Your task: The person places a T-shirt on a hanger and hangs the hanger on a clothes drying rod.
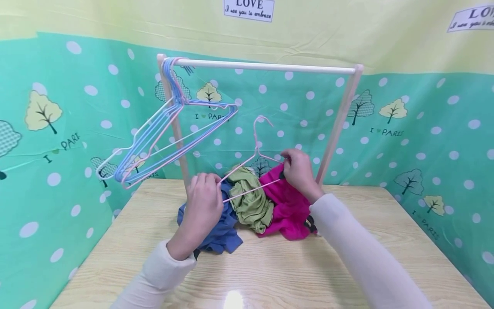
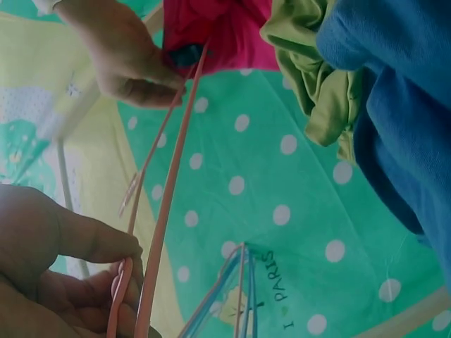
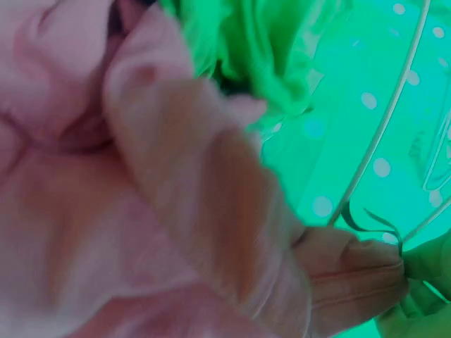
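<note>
The left hand (image 1: 202,199) pinches one shoulder of a pink hanger (image 1: 252,190), which spans the gap between the two hands with its hook pointing up. The right hand (image 1: 299,171) pinches the edge of a magenta garment (image 1: 287,210) at the hanger's other end; whether its fingers also grip the wire I cannot tell. The rest of that garment hangs below the right hand in a heap on the counter (image 1: 270,274).

A green garment (image 1: 248,201) lies between the hands, beyond the lower wire, and a blue garment (image 1: 221,234) lies bunched beneath the left hand. Beyond both hands stands a rack (image 1: 264,65), with more hangers (image 1: 179,96) above and to the left of the left hand.

The cloth could slide off the wire end, as only a small edge seems to be on it and the heap's weight pulls down. The hanger could twist if the left hand's pinch loosens. Lifting might drag the green garment along, since it touches the magenta one.
</note>
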Available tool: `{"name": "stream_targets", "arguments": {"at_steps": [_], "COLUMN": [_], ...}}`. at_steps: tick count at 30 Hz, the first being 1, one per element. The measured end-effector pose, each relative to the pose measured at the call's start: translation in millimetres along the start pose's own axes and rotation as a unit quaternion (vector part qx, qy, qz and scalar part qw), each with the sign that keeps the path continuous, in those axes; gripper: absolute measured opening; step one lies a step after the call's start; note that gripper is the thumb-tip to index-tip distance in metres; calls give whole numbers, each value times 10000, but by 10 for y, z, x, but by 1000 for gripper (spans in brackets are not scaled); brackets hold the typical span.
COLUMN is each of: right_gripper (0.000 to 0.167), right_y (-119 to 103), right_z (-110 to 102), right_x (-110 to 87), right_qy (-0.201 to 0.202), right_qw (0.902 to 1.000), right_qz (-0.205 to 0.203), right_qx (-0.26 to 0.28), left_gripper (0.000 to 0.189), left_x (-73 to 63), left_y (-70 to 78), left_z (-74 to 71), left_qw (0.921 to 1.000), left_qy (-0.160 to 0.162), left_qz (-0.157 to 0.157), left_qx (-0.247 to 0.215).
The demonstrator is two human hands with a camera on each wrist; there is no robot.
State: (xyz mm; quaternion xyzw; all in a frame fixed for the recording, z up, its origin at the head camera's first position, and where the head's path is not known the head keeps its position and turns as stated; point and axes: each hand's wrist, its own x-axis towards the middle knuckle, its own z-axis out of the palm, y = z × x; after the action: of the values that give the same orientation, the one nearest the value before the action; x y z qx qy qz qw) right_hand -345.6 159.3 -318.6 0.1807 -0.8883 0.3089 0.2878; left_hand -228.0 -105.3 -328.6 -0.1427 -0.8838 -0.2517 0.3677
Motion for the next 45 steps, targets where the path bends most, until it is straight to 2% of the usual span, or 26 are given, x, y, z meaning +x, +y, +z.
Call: {"name": "stream_targets", "arguments": {"at_steps": [5,12,24,31,35,36,38,41,42,45], "right_gripper": [25,21,52,52,42,40,40,41,41,33], "right_y": [-160,-358,-702,-649,-496,-454,-371,-238,-193,-61], "right_z": [15,48,156,30,-129,-171,-247,-325,-342,-368], "right_x": [-43,-98,-200,-207,-155,-136,-96,-15,13,69], "right_qy": [111,342,817,790,401,262,-96,-609,-707,-951], "right_qw": [9992,9970,9888,9799,9814,9847,9921,9980,9968,9894], "right_qz": [235,304,166,691,1055,1056,909,157,-164,-821], "right_qx": [307,631,1239,1695,1551,1364,861,-19,-349,-723], "left_gripper": [5,9,7,8,8,8,8,8,8,8], "left_x": [-25,-49,-46,-26,-10,-7,-6,-4,-4,-6], "left_y": [21,45,65,53,34,32,32,39,40,47], "left_z": [18,42,81,78,56,50,45,37,35,24], "left_qw": [9997,9990,9972,9968,9969,9970,9971,9972,9973,9971], "left_qy": [50,143,281,152,165,151,113,68,59,45], "left_qz": [-197,-230,-173,-204,-174,-166,-171,-194,-204,-226], "left_qx": [-156,-358,-666,-761,-745,-738,-729,-715,-709,-722]}}
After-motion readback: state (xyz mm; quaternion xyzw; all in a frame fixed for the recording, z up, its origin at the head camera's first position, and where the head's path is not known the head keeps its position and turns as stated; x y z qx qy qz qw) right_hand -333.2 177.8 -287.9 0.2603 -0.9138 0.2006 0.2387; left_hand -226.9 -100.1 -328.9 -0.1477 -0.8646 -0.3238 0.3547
